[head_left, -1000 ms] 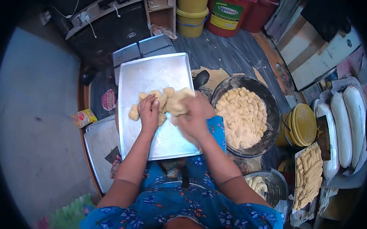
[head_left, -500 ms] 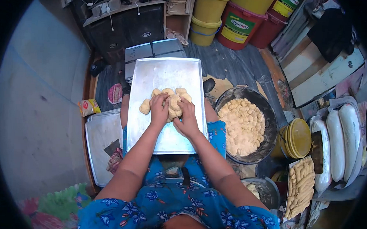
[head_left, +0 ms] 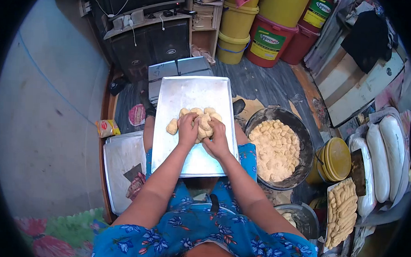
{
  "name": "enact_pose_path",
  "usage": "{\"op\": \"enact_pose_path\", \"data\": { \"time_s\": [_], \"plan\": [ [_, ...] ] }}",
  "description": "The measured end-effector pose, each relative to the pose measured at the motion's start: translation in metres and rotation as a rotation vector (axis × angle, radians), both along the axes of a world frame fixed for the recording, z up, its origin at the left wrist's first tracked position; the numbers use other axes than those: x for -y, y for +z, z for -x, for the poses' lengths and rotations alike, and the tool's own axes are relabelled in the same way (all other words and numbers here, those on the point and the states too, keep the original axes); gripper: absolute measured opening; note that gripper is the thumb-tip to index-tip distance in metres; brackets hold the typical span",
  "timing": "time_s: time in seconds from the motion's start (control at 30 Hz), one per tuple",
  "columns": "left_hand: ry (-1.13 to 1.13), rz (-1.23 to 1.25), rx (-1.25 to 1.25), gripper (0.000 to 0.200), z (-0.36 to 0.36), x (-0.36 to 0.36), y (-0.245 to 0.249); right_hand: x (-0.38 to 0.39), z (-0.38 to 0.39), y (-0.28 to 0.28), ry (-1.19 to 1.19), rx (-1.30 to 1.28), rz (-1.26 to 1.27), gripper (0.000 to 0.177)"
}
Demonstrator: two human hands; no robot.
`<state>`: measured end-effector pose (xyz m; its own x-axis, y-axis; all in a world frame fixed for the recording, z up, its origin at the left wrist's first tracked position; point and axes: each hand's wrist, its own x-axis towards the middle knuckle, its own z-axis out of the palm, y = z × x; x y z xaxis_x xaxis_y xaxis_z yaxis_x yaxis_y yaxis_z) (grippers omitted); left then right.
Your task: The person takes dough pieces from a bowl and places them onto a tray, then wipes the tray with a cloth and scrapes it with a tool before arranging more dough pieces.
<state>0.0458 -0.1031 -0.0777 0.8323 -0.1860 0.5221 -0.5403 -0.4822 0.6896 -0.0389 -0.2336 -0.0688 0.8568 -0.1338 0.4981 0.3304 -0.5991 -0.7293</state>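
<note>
A metal baking tray [head_left: 179, 91] rests across my lap with a small heap of pale dough pieces [head_left: 205, 125] near its middle. My left hand [head_left: 187, 130] curls round the left side of the heap. From the other side, my right hand [head_left: 218, 139] cups it, thumb toward the near edge. Both hands press against the dough, and my fingers hide part of it. One lone dough piece [head_left: 172, 126] lies left of my left hand. More pieces show just beyond my fingertips.
To the right stands a large black basin [head_left: 307, 145] of floured dough lumps [head_left: 275, 149]. Beyond it are a yellow bucket [head_left: 338, 159] and a tray of dough strips [head_left: 341, 214]. Stacked trays [head_left: 122, 171] lie left; margarine buckets [head_left: 267, 42] stand at the back.
The whole view has shifted slightly, so the scene sits lower and a little to the right. Both hands stay on the dough heap, which keeps much the same arrangement.
</note>
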Motion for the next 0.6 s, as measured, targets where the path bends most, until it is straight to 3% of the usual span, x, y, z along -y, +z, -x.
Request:
{"op": "enact_pose_path", "data": {
  "time_s": [0.27, 0.47, 0.6],
  "plan": [
    [-0.024, -0.015, -0.005, 0.021, 0.0, -0.003, -0.001, 0.0, -0.001, -0.002, -0.002, 0.025, 0.013, 0.06],
    [-0.034, -0.292, 0.172, 0.037, 0.021, -0.018, -0.004, -0.001, 0.001, 0.002, -0.01, 0.037, 0.035, 0.059],
    [-0.113, -0.283, 0.032, 0.043, 0.052, -0.053, 0.001, -0.003, 0.003, -0.001, -0.051, 0.065, 0.108, 0.055]
  ]
}}
